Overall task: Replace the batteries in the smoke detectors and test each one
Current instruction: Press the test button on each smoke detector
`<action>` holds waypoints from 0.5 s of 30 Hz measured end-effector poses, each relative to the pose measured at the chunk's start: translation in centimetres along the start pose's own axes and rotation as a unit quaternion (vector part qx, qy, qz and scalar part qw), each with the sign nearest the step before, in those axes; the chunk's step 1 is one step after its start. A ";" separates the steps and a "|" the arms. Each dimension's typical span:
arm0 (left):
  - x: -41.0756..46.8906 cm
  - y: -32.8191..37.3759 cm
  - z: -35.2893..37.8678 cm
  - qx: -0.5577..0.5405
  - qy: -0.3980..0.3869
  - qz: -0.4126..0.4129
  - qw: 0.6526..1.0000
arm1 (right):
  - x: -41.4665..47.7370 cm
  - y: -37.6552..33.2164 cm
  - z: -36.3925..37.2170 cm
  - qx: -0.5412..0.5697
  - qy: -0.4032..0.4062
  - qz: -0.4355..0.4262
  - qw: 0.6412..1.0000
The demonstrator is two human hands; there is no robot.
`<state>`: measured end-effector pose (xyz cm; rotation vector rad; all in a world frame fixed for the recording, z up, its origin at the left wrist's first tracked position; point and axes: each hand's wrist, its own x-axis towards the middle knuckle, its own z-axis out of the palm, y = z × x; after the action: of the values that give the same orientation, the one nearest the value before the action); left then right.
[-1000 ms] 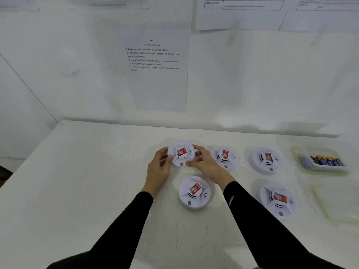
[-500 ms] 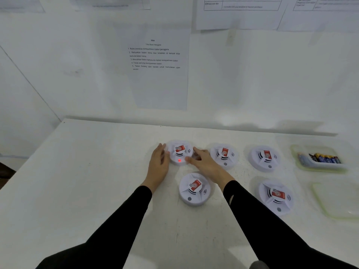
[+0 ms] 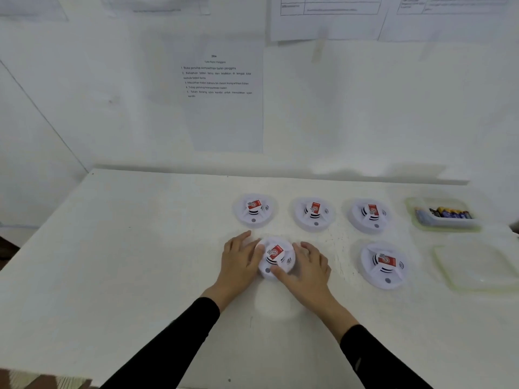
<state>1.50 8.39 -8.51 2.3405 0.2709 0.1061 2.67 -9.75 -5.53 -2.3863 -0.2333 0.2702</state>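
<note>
The place reads as a staged test bench in a lab or training room. A plain white table [image 3: 112, 262] stands against a white wall [image 3: 365, 108]. A printed sheet of numbered steps [image 3: 222, 102] hangs at 12 o'clock, ruled forms [image 3: 328, 15] at 1 o'clock. Five identical smoke detectors [image 3: 313, 213] lie in rows, and batteries [image 3: 449, 213] lie in a tray [image 3: 443, 227] at 2 o'clock.

The wall sheet [image 3: 222, 116] lists five numbered steps, first "Buka penutup kompartmen bateri penggera"
</note>
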 end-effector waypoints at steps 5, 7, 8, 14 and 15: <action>-1.6 1.2 -0.2 -0.202 0.039 -0.009 0.979 | -0.1 0.2 -0.9 0.052 -0.024 -0.013 0.998; -2.5 1.9 -0.4 -0.267 0.026 -0.021 0.963 | 0.1 0.0 -1.4 0.081 -0.039 -0.023 0.996; -2.8 2.2 -0.5 -0.278 0.027 -0.024 0.960 | 0.1 -0.1 -1.6 0.094 -0.052 -0.020 0.994; -3.6 2.0 0.1 -0.256 0.051 -0.014 0.965 | -0.4 -0.2 -2.0 0.153 -0.050 -0.012 0.987; -3.7 2.0 0.2 -0.249 0.050 -0.003 0.967 | -0.4 -0.2 -1.9 0.159 -0.048 -0.010 0.986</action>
<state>-1.76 6.05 -7.21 1.8359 0.2661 0.2597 2.73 -10.92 -4.02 -2.0561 -0.2394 0.3838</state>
